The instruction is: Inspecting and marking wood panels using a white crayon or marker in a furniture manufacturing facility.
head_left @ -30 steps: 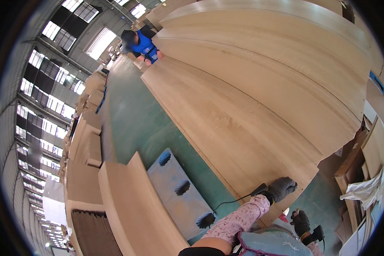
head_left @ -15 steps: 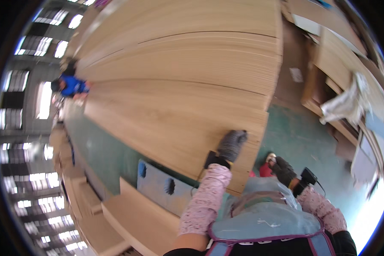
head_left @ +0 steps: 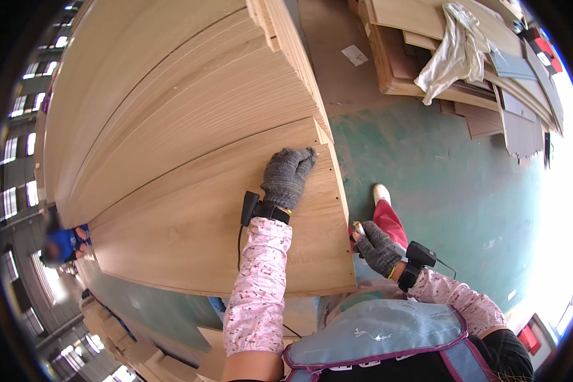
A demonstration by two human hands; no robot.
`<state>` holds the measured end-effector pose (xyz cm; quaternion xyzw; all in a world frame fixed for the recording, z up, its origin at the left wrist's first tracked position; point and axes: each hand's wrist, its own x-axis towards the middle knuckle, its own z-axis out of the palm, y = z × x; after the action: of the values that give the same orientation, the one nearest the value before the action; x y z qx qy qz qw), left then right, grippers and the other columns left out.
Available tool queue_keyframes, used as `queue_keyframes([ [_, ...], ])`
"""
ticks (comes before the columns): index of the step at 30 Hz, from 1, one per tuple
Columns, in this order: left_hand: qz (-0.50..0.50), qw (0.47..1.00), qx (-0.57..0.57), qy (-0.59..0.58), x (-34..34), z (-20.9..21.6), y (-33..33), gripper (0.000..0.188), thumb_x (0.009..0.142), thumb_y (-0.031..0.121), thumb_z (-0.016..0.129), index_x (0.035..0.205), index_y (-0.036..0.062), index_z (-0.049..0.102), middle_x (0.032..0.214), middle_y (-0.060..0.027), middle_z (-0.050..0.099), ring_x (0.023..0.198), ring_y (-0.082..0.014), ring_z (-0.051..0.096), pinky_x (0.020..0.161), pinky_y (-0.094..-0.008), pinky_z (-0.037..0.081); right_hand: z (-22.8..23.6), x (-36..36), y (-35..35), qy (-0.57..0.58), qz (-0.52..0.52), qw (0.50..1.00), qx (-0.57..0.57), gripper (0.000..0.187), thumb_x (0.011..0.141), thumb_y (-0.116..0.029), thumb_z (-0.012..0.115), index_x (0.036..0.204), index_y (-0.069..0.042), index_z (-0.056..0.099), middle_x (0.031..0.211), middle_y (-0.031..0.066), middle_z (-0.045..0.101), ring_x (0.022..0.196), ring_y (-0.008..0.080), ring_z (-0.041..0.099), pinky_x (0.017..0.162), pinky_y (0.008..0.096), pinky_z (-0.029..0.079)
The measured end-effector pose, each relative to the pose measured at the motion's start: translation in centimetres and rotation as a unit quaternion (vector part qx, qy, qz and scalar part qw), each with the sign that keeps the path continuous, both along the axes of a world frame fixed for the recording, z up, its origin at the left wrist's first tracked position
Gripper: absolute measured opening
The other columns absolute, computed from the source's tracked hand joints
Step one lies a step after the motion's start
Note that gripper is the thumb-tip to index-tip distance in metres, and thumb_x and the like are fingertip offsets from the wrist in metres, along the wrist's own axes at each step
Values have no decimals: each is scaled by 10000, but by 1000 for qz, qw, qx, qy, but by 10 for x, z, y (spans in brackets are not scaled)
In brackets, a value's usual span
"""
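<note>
My left hand, in a grey knit glove, is closed and rests on the top wooden board near its end edge. Whatever its curled fingers may hold is hidden. A row of small dark holes runs along that end of the board. Just off the board's corner, my right hand, also gloved in grey, is closed around a small pale item at its fingertips, too small to name. Each wrist wears a black strapped device with a cable.
Stacked panels with stepped edges stand beyond my left hand. More boards with a white cloth draped on them lie at the far right. Green floor spreads between. A co-worker in blue is at the board's far left end.
The view has turned, swinging the boards leftward in the picture. My left hand stays closed at the board's end. My right hand has come up closer to the board's corner.
</note>
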<state>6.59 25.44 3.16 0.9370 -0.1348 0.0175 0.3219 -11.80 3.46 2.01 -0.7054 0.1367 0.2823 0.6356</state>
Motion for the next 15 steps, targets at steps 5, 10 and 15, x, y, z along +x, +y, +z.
queue_keyframes([
  [5,-59,996,66,27,21,3,-2,180,866,265,669,911,93,694,889,-140,664,855,-351,618,764,-462,480,5,5,9,31,-10,999,-14,321,930,-339,609,1064,-52,559,788,98,630,734,193,652,688,350,506],
  [10,-82,995,25,47,27,7,-2,187,860,251,670,927,79,704,886,-143,662,858,-343,619,771,-453,482,9,11,12,54,-8,998,-11,354,898,-354,655,1044,-47,555,846,112,633,813,198,643,719,351,497],
  [15,-94,992,16,86,35,11,0,176,858,228,673,940,75,706,904,-141,663,862,-335,622,777,-442,487,8,15,9,48,45,997,-42,387,886,-359,671,1087,-45,567,928,127,633,875,210,635,755,357,500],
])
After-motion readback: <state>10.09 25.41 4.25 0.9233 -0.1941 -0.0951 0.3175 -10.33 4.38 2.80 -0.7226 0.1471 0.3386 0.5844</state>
